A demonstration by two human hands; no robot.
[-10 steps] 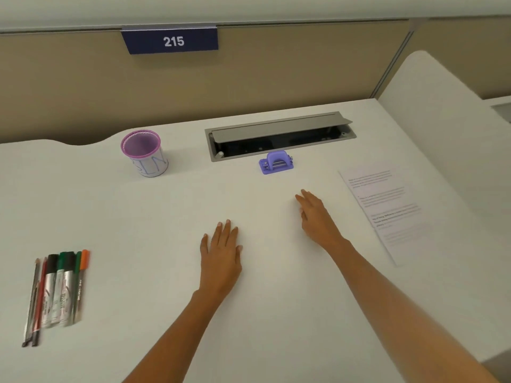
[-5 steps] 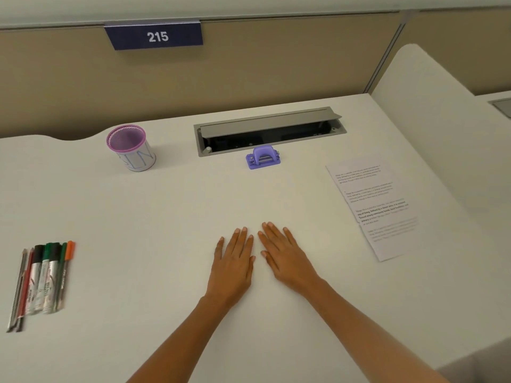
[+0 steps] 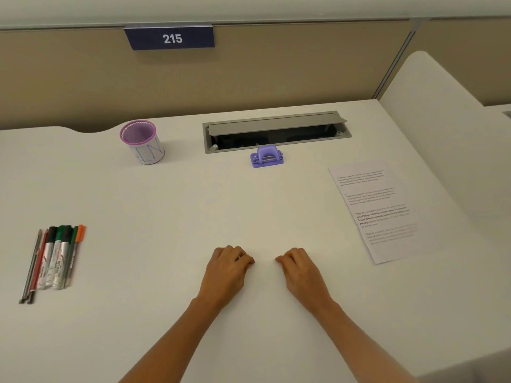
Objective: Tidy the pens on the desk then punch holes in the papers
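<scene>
**Fig. Both hands curled on the desk, pens and papers untouched**

Half a second ago I saw the fingers lying straight and the two hands almost touching. Now the left hand (image 3: 228,269) and the right hand (image 3: 302,270) rest knuckles-up on the white desk (image 3: 166,327) with fingers curled under, holding nothing, and bare desk shows between them. The fingertips are tucked out of sight, so I cannot tell whether they meet the surface. Both forearms are cut off at the lower edge.

The print on the white printed papers (image 3: 373,211) is too small to read. They lie beyond and to the right of the right fingers, and seem to overlap. The row of pens and markers (image 3: 52,258), with black, green and orange caps, lies side by side well to the left of the left fingers.

Beyond the fingers sits the small lilac plastic hole punch (image 3: 266,157), just before the open grey cable tray (image 3: 276,131). The purple-rimmed mesh pen cup (image 3: 142,140) stands upright, farther off to the left.
</scene>
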